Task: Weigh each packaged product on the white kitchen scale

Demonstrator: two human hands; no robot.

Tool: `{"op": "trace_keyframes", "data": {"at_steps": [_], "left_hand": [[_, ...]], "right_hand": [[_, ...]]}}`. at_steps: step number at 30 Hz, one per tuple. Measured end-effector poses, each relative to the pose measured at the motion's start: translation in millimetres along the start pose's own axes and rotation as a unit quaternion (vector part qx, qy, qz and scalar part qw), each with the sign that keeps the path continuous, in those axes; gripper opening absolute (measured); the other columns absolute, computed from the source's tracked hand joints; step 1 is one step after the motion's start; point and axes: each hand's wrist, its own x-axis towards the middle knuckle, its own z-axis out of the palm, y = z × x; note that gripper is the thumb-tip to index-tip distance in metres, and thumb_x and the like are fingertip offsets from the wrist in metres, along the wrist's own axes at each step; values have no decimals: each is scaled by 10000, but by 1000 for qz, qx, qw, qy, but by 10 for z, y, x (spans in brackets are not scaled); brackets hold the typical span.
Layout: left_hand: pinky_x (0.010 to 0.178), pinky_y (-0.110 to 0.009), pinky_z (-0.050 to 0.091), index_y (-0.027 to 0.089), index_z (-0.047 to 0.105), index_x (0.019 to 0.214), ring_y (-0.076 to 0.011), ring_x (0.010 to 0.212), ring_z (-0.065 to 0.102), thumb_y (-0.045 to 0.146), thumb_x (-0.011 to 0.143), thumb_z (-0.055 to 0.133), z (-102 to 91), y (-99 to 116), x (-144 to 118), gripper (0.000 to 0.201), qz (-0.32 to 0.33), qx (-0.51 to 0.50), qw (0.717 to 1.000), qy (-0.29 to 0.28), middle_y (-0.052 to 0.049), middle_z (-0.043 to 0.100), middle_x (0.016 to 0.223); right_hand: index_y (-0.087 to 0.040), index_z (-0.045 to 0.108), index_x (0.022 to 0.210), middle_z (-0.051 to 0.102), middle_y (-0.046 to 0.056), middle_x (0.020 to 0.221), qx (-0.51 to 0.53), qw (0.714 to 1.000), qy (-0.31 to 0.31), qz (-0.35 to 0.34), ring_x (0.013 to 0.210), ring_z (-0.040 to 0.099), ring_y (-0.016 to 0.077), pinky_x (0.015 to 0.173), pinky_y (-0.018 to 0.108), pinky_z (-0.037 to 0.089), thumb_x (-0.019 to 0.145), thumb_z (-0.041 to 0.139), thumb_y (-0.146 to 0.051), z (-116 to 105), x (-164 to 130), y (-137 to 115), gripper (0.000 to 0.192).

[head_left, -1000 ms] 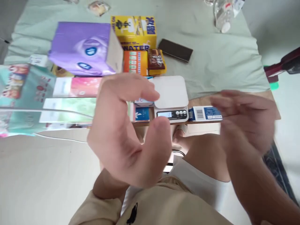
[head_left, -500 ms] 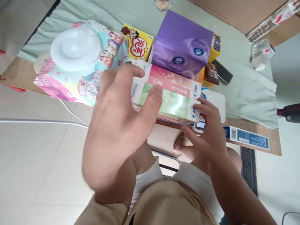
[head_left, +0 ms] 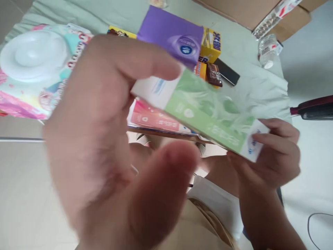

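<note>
A long green-and-white toothpaste box (head_left: 208,111) is held up at a slant, its left end higher than its right. My right hand (head_left: 275,152) pinches the right end, thumb below and fingers over the white end panel. Large and blurred close to the camera, my left hand (head_left: 96,114) has its thumb spread wide from its curled index finger. That index finger overlaps the box's upper left corner; whether it presses on it I cannot tell. Under the raised box, a pink box (head_left: 153,119) lies at the table edge, partly covered.
Behind the box stands a purple tissue pack (head_left: 169,34), beside yellow boxes (head_left: 212,45), a brown packet (head_left: 214,74) and a black flat object (head_left: 227,71). A wipes pack (head_left: 33,93) with a white lid lies left. A clear jar (head_left: 267,52) stands at the far right.
The green toothpaste box has been lifted off the pink box and tilted. My right hand moved right and holds its end. My left hand came nearer the camera, and the view shifted.
</note>
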Motion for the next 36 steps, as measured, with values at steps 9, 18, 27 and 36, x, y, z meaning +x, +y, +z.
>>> {"op": "trace_keyframes", "data": {"at_steps": [9,18,27,36], "left_hand": [[1271,-556,379,265,711,1192,-321,1473,457,541,920,653,1182,-509,101,392,-65,-143,988,-2,-109,587,1413],[746,-361,578,253,720,1055,-192,898,675,289,960,625,1478,-642,150,139,-49,-92,992,-67,-55,695,947],[621,-321,503,222,687,938,-140,737,638,290,976,606,1446,-670,91,112,-83,-43,992,-86,-2,670,786],[591,-344,481,267,665,959,-150,736,627,237,963,596,1407,-590,119,75,-67,-36,991,-113,12,686,830]], "right_hand": [[-215,730,1045,622,74,1106,-156,967,167,115,1013,656,209,836,378,562,654,884,-184,-433,-763,512,422],[-195,616,992,521,55,1076,-186,961,87,184,963,575,119,768,274,528,745,869,-261,-223,-722,548,360],[-215,559,1105,455,92,1114,-208,947,-53,239,1072,506,222,859,405,506,849,736,-543,-120,-827,516,452],[-222,542,1217,520,116,1117,-142,965,6,222,1140,519,261,986,491,498,942,538,-411,-390,-785,447,333]]}}
